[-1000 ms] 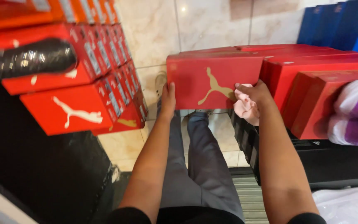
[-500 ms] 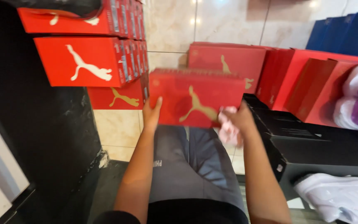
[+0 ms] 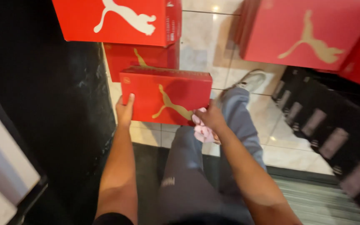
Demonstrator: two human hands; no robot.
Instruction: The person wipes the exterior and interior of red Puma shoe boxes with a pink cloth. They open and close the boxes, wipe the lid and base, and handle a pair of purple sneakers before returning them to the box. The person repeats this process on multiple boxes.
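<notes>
our left hand [image 3: 125,111] and right hand [image 3: 210,118], fingers clasping its ends, carry a red shoebox [image 3: 166,96]; right also pinches a pink cloth [image 3: 202,130]; box not yet set down.

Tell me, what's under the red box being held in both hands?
Below the red box held by the left hand and right hand are pale floor tiles and grey-trousered legs. A pink cloth is in the right hand. The box's contents are hidden.

Floor of pale glossy marble tiles [image 3: 207,46] with small reflected light spots. A dark, polished black surface [image 3: 42,104] rises along the left side, and black shelving [image 3: 334,125] stands at right. A grey ribbed mat [image 3: 321,200] lies at lower right.
</notes>
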